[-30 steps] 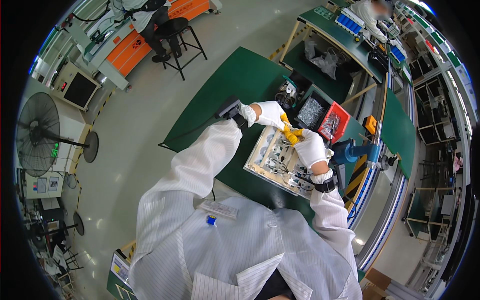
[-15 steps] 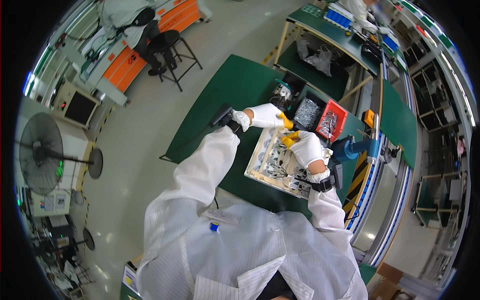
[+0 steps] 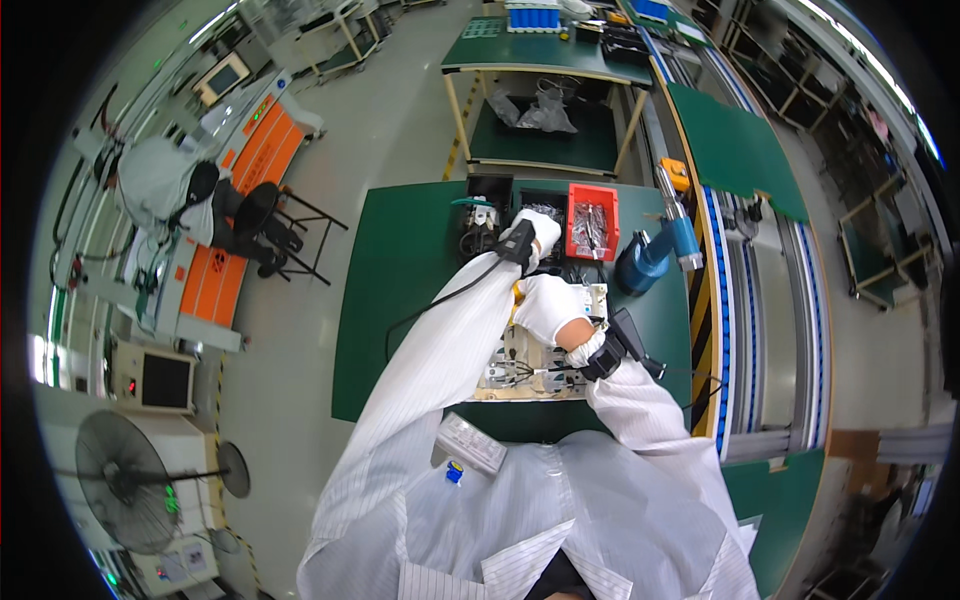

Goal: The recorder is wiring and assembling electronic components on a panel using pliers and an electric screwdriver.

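Observation:
My left hand [image 3: 541, 234], in a white glove, reaches over the black bin [image 3: 550, 197] of small silver parts. Its fingers are hidden from this angle. My right hand [image 3: 550, 308], gloved in white with yellow fingertips, is closed above a cream-coloured frame [image 3: 500, 394]. Whatever its curled fingers hold is hidden. Inside the frame lie wires and small white and metal parts, partly covered by my right hand and sleeve.
Beside the black bin stands a red bin [image 3: 579, 250] of metal pieces. A blue power tool [image 3: 648, 262] rests at the right of the green table [image 3: 400, 250]. A black holder with white parts [image 3: 480, 216] is left of the bins. A person [image 3: 165, 190] works at far left.
My left hand has gone from the frame's far edge to the black bin. My right hand stays over the frame, fingers curled. The whole view has turned.

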A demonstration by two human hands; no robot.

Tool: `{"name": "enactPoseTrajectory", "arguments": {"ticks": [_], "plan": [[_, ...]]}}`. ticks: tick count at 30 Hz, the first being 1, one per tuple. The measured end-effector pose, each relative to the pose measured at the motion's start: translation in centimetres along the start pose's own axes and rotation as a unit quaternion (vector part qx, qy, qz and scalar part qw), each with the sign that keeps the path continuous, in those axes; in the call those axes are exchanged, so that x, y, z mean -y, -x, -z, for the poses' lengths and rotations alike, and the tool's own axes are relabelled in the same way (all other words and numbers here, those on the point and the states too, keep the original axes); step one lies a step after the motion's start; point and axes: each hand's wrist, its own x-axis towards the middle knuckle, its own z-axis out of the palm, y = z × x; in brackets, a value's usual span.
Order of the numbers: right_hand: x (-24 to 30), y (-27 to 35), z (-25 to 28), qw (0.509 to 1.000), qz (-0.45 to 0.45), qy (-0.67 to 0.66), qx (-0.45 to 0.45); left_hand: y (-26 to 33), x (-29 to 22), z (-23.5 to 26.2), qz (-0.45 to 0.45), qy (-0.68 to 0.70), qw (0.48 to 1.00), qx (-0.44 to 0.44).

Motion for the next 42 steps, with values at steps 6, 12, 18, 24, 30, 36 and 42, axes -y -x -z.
{"name": "enactPoseTrajectory", "arguments": {"ticks": [6, 12, 18, 24, 30, 36, 42], "plan": [[1.3, 0.3, -1.3, 0.997, 0.04, -0.056, 0.033, 5.3, 2.5, 3.0, 0.087, 0.137, 0.985, -0.052], [1.6, 0.7, -0.2, 0.999, 0.019, -0.035, 0.028, 9.2, 2.9, 7.9, 0.207, 0.361, 0.888, -0.198], [2.2, 0.6, 0.5, 0.998, -0.001, -0.043, 0.047, 25.1, -1.8, 11.3, 0.283, 0.426, 0.812, -0.281], [2.3, 0.3, 0.3, 0.997, 0.001, -0.041, 0.061, 29.4, -4.5, 8.1, 0.309, 0.412, 0.804, -0.298], [2.6, 0.5, 0.2, 0.998, 0.0, -0.031, 0.055, 29.3, -4.5, 6.1, 0.306, 0.381, 0.833, -0.26], [1.4, 0.9, 0.1, 0.997, 0.003, -0.047, 0.067, 28.3, -5.9, 6.0, 0.236, 0.271, 0.883, -0.301], [-0.3, 3.0, 2.4, 0.979, 0.112, -0.049, -0.164, 29.3, -7.2, 6.0, 0.245, 0.274, 0.87, -0.329]]}}
